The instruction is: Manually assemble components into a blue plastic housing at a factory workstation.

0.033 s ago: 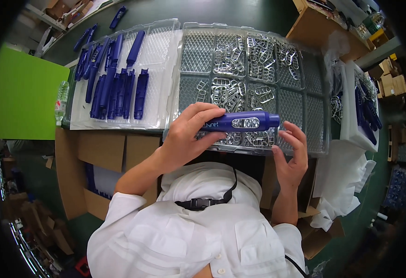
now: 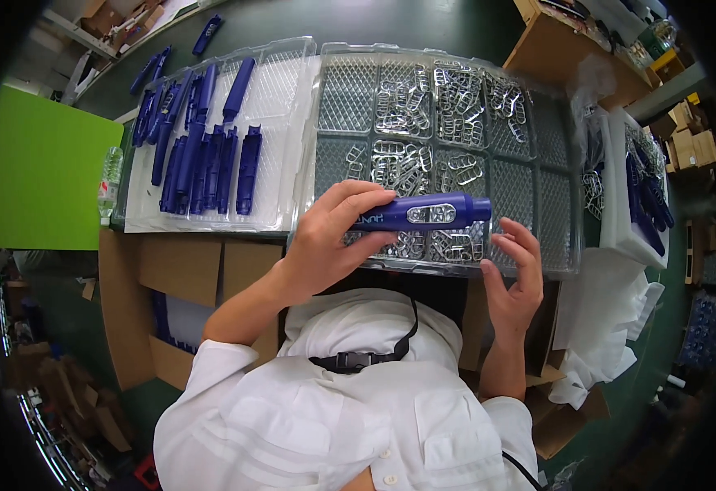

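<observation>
Blue casing (image 2: 423, 213) juts rightward from left hand (image 2: 325, 245), right hand (image 2: 515, 278) clear.

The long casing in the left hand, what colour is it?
Dark blue casing with a silvery oval inset, head view.

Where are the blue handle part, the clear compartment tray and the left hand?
blue handle part (image 2: 423, 213): head view, on its silver window insert.
clear compartment tray (image 2: 345, 82): head view, on a bare upper-left compartment.
left hand (image 2: 329, 241): head view, on its back.

Compartment tray (image 2: 554, 155) in front, metal clips (image 2: 411, 106) inside; left of it, tray of housings (image 2: 284, 90); cardboard boxes (image 2: 178, 262) below.
</observation>
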`<state>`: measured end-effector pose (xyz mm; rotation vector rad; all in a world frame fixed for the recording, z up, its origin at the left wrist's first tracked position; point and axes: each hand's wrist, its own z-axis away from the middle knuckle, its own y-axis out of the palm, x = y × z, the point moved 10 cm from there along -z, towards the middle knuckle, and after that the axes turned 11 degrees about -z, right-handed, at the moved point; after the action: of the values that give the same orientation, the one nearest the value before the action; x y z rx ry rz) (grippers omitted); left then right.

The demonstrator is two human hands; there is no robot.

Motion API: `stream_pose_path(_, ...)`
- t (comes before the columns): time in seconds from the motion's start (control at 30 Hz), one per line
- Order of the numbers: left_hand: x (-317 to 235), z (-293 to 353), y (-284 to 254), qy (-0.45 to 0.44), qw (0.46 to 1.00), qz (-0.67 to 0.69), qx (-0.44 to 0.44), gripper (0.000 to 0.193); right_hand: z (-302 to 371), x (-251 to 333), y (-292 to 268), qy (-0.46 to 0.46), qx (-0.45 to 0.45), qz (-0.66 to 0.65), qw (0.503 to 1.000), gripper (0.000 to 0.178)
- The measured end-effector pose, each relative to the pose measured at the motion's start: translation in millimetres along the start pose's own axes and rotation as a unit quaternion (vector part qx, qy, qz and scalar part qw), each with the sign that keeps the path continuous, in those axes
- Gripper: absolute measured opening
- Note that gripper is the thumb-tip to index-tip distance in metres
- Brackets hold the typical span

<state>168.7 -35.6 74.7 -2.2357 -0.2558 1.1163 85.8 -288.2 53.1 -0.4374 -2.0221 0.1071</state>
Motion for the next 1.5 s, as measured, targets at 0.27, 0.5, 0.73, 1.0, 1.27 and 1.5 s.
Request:
stream_pose_path(0.27,0.2,-12.1,12.1,-0.031,0.999,0.013,0.009,0.052,17.9,-25.9,-9.2,0.118,-0.020,-0.076,0.990,0.041)
stream_pose_path(0.5,-26.0,12.0,53.0,-0.019,0.998,0.049,0.017,0.053,11.9,-35.1,45.4,0.234,-0.054,-0.480,0.844,0.047)
stream_pose_path(0.73,-11.9,22.8,90.9,-0.171,0.928,0.315,0.104,0.037,24.9,-24.0,36.5,0.215,-0.019,-0.318,0.923,0.033)
stream_pose_path(1.0,-5.5,39.3,120.8,-0.229,0.917,0.247,0.216,0.023,28.1,-12.9,45.0,0.216,-0.056,-0.357,0.907,0.044)
stream_pose_path(1.27,-5.8,48.2,134.5,-0.276,0.859,0.415,0.115,0.026,38.8,-10.6,55.8,0.102,-0.033,-0.212,0.971,0.041)
stream_pose_path(1.5,18.9,35.0,128.6,-0.321,0.873,0.352,0.104,0.019,30.0,-23.7,77.8,0.272,-0.029,-0.453,0.849,0.040)
